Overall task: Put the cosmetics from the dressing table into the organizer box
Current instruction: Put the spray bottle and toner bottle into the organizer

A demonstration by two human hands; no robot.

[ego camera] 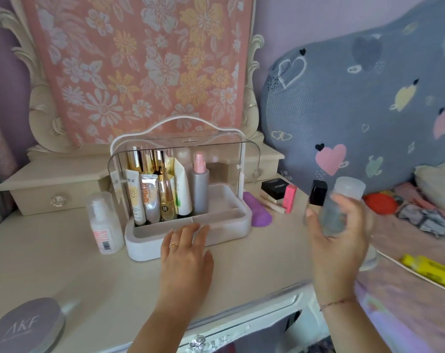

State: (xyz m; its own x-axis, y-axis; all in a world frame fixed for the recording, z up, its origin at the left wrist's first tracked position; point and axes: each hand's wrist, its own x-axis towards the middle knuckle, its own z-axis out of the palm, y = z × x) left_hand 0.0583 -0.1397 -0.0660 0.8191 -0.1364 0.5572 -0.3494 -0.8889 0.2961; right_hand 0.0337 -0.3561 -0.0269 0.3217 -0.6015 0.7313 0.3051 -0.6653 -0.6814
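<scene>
— Rt hand (338, 248)?
— Grasps a frosted bottle (333, 219), up off the dressing table (63, 256), right of the organizer box (145, 247).
— Lft hand (187, 253)?
— Flat, fingertips on box's front rim. Purple bar (258, 212) & pink lipstick (290, 198) lie btwn box & bottle.

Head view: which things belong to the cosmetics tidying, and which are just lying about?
Job: organizer box; clear bottle held in the right hand; left hand on the box's front rim; white pump bottle; black compact; pink case.
Lying about: heart-print pillow; floral cloth; yellow tube beside the table.
</scene>
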